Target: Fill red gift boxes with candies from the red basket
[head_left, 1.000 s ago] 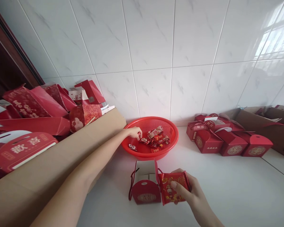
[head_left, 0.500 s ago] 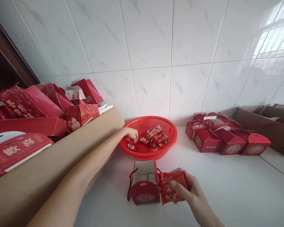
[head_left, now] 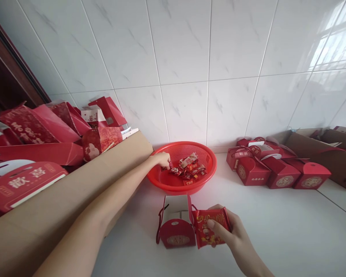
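My left hand (head_left: 163,158) reaches into a red plastic basket (head_left: 151,181), its fingers closed on red-wrapped candy, partly hidden under the fingers. Several wrapped candies (head_left: 192,167) lie loose on the right side of the basket floor. In front of the basket stands an open red gift box (head_left: 178,235) with dark red cord handles and pale inner surfaces. Just right of the box, my right hand (head_left: 229,229) grips a flat red snack packet (head_left: 206,232) with gold print, thumb on top and fingers behind.
A long cardboard box (head_left: 115,161) on the left is heaped with red gift boxes (head_left: 34,181). Several closed red gift boxes (head_left: 284,173) stand together at the right by the tiled wall (head_left: 184,111). Beyond them is another brown carton (head_left: 328,161).
My left hand has shifted slightly right and up within the basket. The candies that lay at its left side are gone from there. My right hand and the packet have stayed still.
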Demonstrator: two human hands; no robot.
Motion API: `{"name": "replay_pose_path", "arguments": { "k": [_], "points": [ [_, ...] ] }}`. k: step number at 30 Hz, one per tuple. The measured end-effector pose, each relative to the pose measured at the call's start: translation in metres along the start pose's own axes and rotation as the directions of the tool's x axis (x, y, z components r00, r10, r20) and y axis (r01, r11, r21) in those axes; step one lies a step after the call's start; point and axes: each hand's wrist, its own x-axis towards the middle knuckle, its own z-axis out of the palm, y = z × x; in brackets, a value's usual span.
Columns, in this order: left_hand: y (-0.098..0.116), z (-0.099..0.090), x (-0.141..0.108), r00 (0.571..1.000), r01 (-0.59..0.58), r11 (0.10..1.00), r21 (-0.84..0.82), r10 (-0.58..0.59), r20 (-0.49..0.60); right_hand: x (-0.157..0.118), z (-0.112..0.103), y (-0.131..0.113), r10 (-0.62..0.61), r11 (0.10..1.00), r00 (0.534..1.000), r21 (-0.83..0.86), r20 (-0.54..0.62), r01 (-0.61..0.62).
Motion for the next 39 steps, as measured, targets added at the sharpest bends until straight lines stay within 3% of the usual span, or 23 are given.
{"name": "replay_pose_path", "arguments": {
  "k": [5,11,19,29,35,39],
  "points": [
    [-0.006,0.002,0.004,0.992,0.034,0.999,-0.018,-0.036,-0.119,0.0,0.0,0.0,-0.001,1.0,1.0,0.006,0.009,0.001],
    [-0.012,0.008,0.016,0.988,0.026,0.998,-0.063,-0.035,-0.149,0.0,0.0,0.0,0.006,1.0,1.0,0.006,-0.014,-0.006],
    [-0.004,0.01,0.019,0.995,-0.093,0.988,-0.127,0.088,-0.044,0.0,0.0,0.0,0.018,1.0,1.0,-0.005,-0.008,-0.018],
    [0.014,0.005,0.011,0.99,-0.07,0.983,-0.172,0.089,0.109,0.002,-0.003,0.009,-0.001,1.0,1.0,0.01,-0.005,0.001],
    [0.011,0.003,0.014,0.989,-0.085,0.98,-0.182,0.106,0.106,0.001,-0.002,0.007,-0.011,1.0,1.0,0.018,0.009,0.011],
    [0.004,0.004,0.021,0.967,-0.094,0.969,-0.227,0.143,0.209,0.001,-0.002,0.006,-0.008,1.0,1.0,0.021,0.015,0.008]
  ]
}}
